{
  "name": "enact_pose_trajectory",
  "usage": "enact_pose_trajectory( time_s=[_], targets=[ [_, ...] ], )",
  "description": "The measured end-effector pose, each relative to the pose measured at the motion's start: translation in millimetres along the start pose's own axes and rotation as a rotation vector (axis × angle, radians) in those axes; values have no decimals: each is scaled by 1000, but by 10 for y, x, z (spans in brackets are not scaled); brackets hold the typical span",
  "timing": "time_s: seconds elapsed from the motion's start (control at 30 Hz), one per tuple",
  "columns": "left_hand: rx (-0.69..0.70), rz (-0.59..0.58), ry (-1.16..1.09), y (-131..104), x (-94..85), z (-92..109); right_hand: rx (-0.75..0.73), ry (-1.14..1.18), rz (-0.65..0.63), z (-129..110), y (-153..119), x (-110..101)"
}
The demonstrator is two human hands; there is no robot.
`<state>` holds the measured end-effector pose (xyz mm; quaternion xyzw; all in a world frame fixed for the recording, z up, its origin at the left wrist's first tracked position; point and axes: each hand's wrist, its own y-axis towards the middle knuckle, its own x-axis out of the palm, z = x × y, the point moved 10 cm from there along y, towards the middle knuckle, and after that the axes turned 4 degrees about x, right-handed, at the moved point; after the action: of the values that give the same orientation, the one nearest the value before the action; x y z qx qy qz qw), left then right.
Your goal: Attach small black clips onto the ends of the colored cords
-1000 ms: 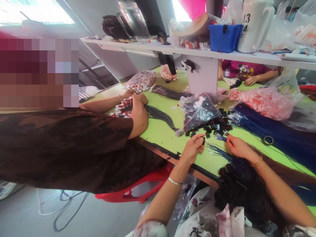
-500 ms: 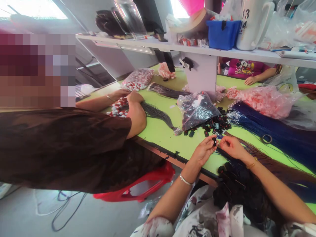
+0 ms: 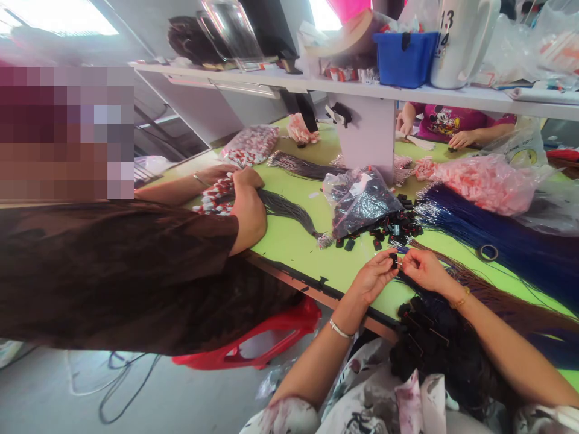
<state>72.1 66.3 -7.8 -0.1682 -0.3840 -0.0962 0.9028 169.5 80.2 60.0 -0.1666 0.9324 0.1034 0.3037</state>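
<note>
Near the table's front edge, my left hand point(image 3: 374, 276) pinches a small black connector point(image 3: 393, 260) upright between its fingertips. Just right of it, my right hand point(image 3: 421, 269) is closed on a thin wire end point(image 3: 400, 263), which meets the connector's side. A pile of loose black connectors point(image 3: 395, 229) lies behind my hands, beside a clear bag of black parts point(image 3: 364, 202). Below my right wrist hangs a bunch of black connectors point(image 3: 420, 328) on dark wires. Brown wires point(image 3: 479, 283) and blue wires point(image 3: 502, 241) spread out to the right.
A person in brown sleeves works at the left, near a red stool point(image 3: 257, 337). Another person sits across the table. A shelf point(image 3: 353, 89) holds a blue bin point(image 3: 404, 59) and a white mug point(image 3: 456, 45). A tape roll point(image 3: 487, 252) lies on the blue wires.
My hands keep nearly the same pose, with slightly more of the wire end showing between them. Across the table, the other person's second hand has come into view with pale wires.
</note>
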Motion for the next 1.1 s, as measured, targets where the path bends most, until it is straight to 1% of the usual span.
enact_pose_trajectory(
  time_s=[0.17, 0.27, 0.4, 0.47, 0.57, 0.63, 0.77, 0.83, 0.87, 0.93, 1.0, 1.1],
  targets=[
    [-5, 12, 14, 2, -24, -17, -23, -71, 6, -64, -9, -11],
    [-2, 38, 63, -5, -29, -35, -48, -118, 5, -117, -11, 0],
    [12, 106, 151, -24, -70, -45, -144, -228, 25, -213, -29, 7],
    [22, 155, 155, -37, -111, -40, -182, -261, 5, -238, -43, 32],
    [26, 199, 156, -57, -145, -56, -172, -264, -45, -219, -57, 91],
    [29, 209, 179, -70, -144, -70, -144, -258, -49, -189, -61, 110],
    [49, 213, 242, -99, -149, -42, -96, -191, -107, -61, -35, 135],
    [54, 209, 261, -114, -177, 4, -36, -193, -96, 86, 23, 52],
    [57, 207, 267, -121, -198, 32, 12, -242, -42, 181, 64, -45],
    [57, 201, 283, -130, -236, 79, 110, -417, 63, 360, 135, -239],
    [49, 191, 300, -131, -255, 100, 170, -542, 75, 483, 187, -317],
    [43, 176, 309, -121, -237, 104, 187, -618, 36, 550, 220, -307]
  ],
)
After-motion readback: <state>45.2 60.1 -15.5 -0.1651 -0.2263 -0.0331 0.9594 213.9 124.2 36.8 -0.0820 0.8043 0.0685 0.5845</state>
